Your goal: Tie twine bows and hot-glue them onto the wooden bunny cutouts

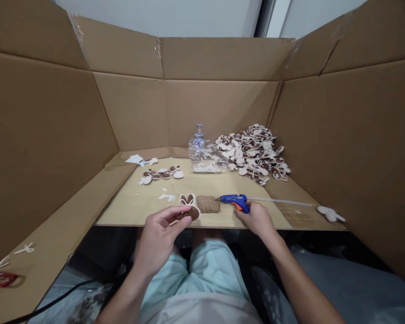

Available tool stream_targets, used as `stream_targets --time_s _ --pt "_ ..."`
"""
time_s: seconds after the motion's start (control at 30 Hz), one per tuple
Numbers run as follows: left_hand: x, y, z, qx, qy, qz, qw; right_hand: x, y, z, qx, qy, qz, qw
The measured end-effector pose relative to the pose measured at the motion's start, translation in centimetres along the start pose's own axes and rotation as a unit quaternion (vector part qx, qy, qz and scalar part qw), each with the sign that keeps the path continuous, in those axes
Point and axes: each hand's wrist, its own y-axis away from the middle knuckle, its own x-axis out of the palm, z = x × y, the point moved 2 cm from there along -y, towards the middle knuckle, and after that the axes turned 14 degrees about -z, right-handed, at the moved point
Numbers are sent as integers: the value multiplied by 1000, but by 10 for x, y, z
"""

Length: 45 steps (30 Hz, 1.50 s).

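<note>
My left hand (167, 227) pinches a brown and white bunny-shaped felt piece (193, 213) with a cream string bow, just above the board's near edge. Its eared end points away from me. My right hand (255, 217) is wrapped round the handle of a blue hot glue gun (234, 198) with an orange trigger. The gun's nozzle points left and lies over a brown block-like pad (208, 204). From its rear a long clear glue stick (280, 201) sticks out to the right.
Several brown and white felt pieces (162, 174) lie at the back left, near small white scraps (167, 196). A large heap of similar pieces (253, 153) stands back right, beside a plastic bottle (199, 137) and clear bag (207, 157). Cardboard walls (219, 103) surround the board. Red-handled snips (2, 279) lie left.
</note>
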Motion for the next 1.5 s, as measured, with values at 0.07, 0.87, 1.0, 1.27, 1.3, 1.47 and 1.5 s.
stream_targets --time_s 0.07,0.87,1.0,1.27,1.3,1.47,1.5 --pt "-1 3 0 -1 -1 7 1000 -1 -1 1 9 -8 -4 1000" --pt "-2 13 -8 9 31 -31 999 -70 59 54 -80 -360 -31 929" --pt "-1 14 -9 11 41 -30 999 -69 58 55 -78 -366 -30 927" --pt "-2 14 -9 4 49 -34 998 -73 62 55 -85 -366 -63 925" --pt "-2 14 -9 3 50 -34 998 -73 62 55 -87 -364 -71 925" --pt "-2 15 -9 -6 55 -33 998 -74 63 55 -87 -364 -84 923" --pt "-2 15 -9 -7 57 -33 998 -74 63 55 -85 -364 -87 923"
